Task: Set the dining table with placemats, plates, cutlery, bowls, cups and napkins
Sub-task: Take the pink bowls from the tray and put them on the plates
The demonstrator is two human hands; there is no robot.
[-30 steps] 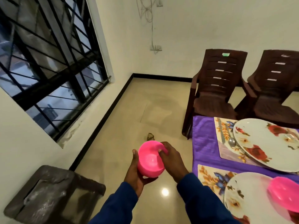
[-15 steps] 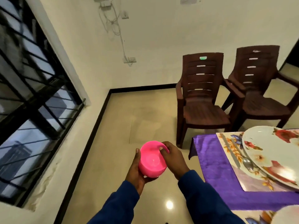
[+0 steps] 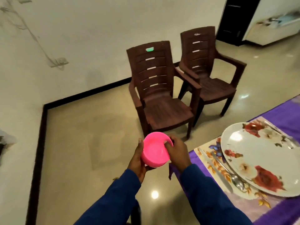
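I hold a pink plastic bowl (image 3: 155, 150) in both hands above the floor, left of the table corner. My left hand (image 3: 138, 161) cups its underside. My right hand (image 3: 177, 152) grips its right rim, thumb inside. On the table at the right lies a floral placemat (image 3: 209, 157) over a purple tablecloth (image 3: 285, 118). A large white plate with red flowers (image 3: 259, 158) rests on the placemat. A knife (image 3: 215, 171) and a spoon (image 3: 230, 172) lie side by side to the plate's left.
Two brown plastic armchairs, the near chair (image 3: 159, 95) and the far chair (image 3: 209, 73), stand on the glossy floor beyond the table corner. A white wall with a black skirting runs along the left. A dark doorway (image 3: 233, 18) is at the top right.
The view has swung right: the window is out of sight and the chairs and plate sit more central. Both hands keep the same hold on the pink bowl.
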